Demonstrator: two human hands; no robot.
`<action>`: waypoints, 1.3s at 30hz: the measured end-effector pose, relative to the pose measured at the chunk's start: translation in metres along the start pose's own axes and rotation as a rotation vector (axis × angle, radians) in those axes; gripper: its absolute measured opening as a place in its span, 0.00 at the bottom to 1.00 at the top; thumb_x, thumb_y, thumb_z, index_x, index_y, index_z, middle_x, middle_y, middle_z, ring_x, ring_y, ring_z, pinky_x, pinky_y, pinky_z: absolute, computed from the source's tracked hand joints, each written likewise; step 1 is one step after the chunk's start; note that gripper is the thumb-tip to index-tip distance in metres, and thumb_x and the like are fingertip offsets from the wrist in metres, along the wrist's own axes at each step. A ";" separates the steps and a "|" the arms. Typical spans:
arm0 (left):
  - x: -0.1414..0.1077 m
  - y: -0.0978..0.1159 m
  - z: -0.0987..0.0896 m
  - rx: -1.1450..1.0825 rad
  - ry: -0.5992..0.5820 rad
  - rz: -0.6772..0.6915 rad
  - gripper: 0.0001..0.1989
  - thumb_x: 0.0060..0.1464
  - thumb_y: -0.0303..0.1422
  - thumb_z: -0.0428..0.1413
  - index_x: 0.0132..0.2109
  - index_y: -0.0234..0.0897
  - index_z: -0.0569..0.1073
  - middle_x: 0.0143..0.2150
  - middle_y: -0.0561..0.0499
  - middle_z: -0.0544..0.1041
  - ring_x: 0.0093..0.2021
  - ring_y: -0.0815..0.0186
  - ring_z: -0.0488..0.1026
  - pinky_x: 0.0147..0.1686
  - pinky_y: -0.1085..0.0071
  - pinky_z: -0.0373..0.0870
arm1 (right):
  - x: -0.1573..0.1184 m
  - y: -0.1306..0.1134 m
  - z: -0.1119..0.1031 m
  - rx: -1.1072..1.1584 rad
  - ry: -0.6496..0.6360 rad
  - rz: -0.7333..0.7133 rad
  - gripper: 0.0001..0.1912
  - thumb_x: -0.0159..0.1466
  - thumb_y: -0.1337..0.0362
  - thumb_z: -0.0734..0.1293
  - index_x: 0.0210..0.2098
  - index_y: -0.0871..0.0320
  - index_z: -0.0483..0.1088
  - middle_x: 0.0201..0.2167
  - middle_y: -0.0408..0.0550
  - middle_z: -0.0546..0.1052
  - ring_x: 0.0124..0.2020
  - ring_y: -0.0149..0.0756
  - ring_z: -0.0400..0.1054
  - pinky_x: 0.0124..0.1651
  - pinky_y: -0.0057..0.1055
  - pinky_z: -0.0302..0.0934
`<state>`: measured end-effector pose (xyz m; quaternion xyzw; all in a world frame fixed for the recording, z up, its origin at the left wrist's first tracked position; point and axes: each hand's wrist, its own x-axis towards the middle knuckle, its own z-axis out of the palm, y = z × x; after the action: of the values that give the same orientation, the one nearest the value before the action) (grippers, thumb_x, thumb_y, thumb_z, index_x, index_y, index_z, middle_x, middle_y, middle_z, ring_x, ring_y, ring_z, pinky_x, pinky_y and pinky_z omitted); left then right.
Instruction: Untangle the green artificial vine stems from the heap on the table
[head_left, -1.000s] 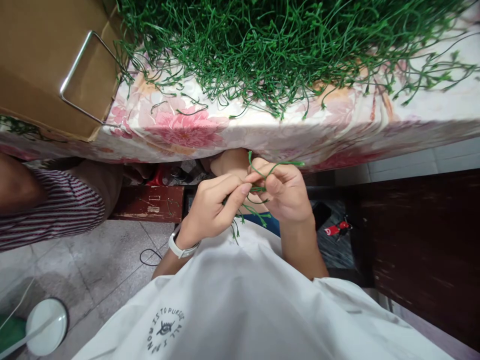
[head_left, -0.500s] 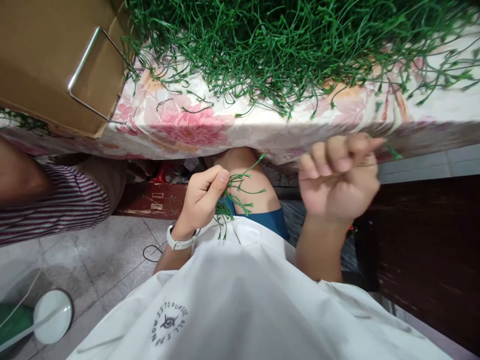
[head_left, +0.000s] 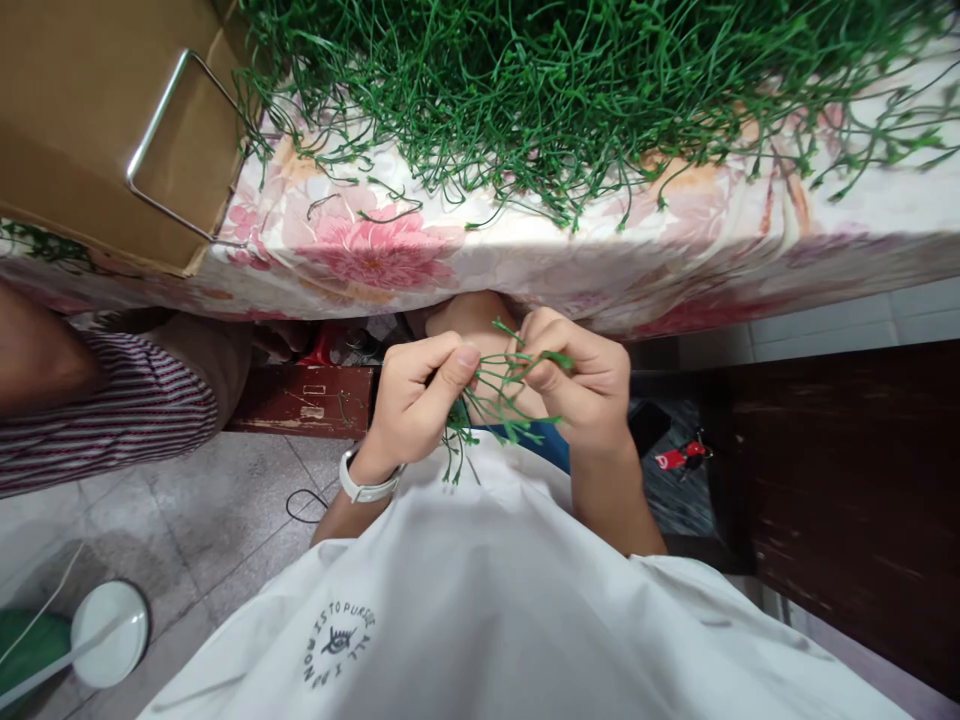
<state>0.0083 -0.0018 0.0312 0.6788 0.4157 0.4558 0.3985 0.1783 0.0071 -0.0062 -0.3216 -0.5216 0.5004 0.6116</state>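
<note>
My left hand (head_left: 424, 395), with a white band on its wrist, is closed on a small bunch of green plastic stems (head_left: 499, 400) above my lap. Close on its right, my right hand (head_left: 581, 380) pinches a green stem at the bunch's tips, thumb against the fingers. The two hands are a short gap apart, with forked stems spanning it. A large pile of similar green stems (head_left: 555, 90) lies on the floral tablecloth (head_left: 375, 245) beyond them.
A cardboard box (head_left: 90, 120) with a metal wire frame (head_left: 157, 130) stands at the upper left. A person's striped garment (head_left: 135, 400) shows at the left. A dark wooden bench (head_left: 862, 480) is at the right, near red keys (head_left: 675, 458).
My right hand has moved left and down from beside the table edge to the bunch, bringing its green stem against the stems in my left hand. My left hand has barely shifted.
</note>
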 end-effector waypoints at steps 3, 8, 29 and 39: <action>0.000 0.001 -0.001 0.063 -0.073 0.106 0.20 0.70 0.35 0.54 0.27 0.36 0.67 0.22 0.55 0.65 0.22 0.73 0.60 0.24 0.70 0.56 | 0.000 0.002 0.000 0.164 0.018 -0.015 0.19 0.63 0.50 0.74 0.23 0.53 0.72 0.20 0.42 0.60 0.24 0.34 0.57 0.29 0.35 0.55; 0.002 0.006 0.003 0.110 -0.089 0.189 0.18 0.70 0.31 0.53 0.28 0.36 0.66 0.23 0.55 0.66 0.23 0.73 0.61 0.25 0.71 0.56 | 0.002 0.002 0.013 0.353 0.065 0.028 0.23 0.62 0.51 0.75 0.20 0.54 0.66 0.19 0.40 0.54 0.20 0.31 0.51 0.24 0.32 0.49; 0.002 0.003 0.003 0.022 0.165 -0.046 0.19 0.71 0.44 0.53 0.33 0.38 0.73 0.28 0.53 0.72 0.28 0.70 0.66 0.29 0.70 0.65 | 0.003 -0.002 0.043 0.344 0.171 0.241 0.30 0.65 0.34 0.65 0.29 0.52 0.53 0.31 0.45 0.65 0.33 0.37 0.67 0.33 0.35 0.66; -0.001 -0.005 0.010 0.098 0.064 0.102 0.13 0.70 0.33 0.55 0.33 0.36 0.71 0.27 0.57 0.71 0.26 0.75 0.67 0.29 0.76 0.63 | 0.024 -0.021 0.035 0.660 0.243 0.433 0.24 0.69 0.55 0.71 0.24 0.54 0.56 0.22 0.38 0.55 0.23 0.28 0.55 0.28 0.27 0.63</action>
<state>0.0170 -0.0024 0.0234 0.7030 0.4148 0.4760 0.3275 0.1498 0.0190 0.0296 -0.2674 -0.1774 0.7162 0.6198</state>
